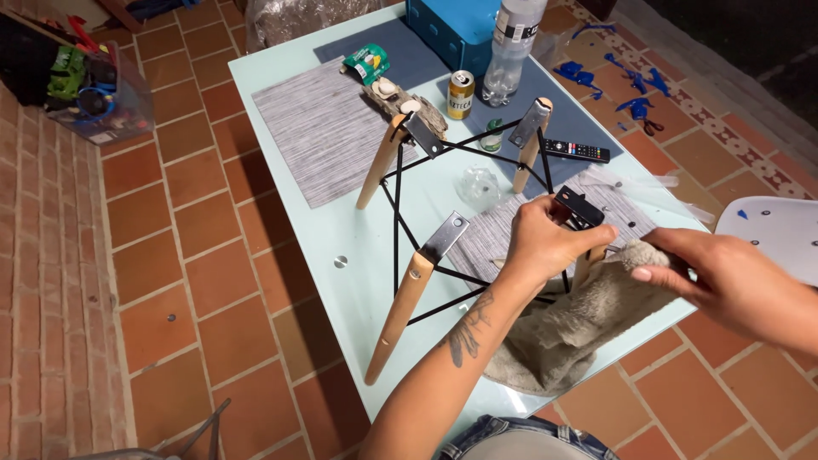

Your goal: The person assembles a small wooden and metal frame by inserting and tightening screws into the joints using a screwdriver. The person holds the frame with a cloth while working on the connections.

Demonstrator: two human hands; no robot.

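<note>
A chair base with wooden legs (400,311) and black wire struts (397,204) lies upside down on a pale glass table (358,247). My left hand (541,243) grips the near right leg just below its black metal bracket (579,206). My right hand (724,281) holds a beige fluffy cloth (571,328), pressed against that same leg. The cloth drapes down onto the table's near edge.
A grey placemat (319,132), drink can (460,94), plastic bottle (511,47), blue box (452,25), remote (575,152) and snack bag (366,61) sit at the table's far end. A white chair seat (775,230) lies at right. Tiled floor surrounds the table, with a bin (89,89) at far left.
</note>
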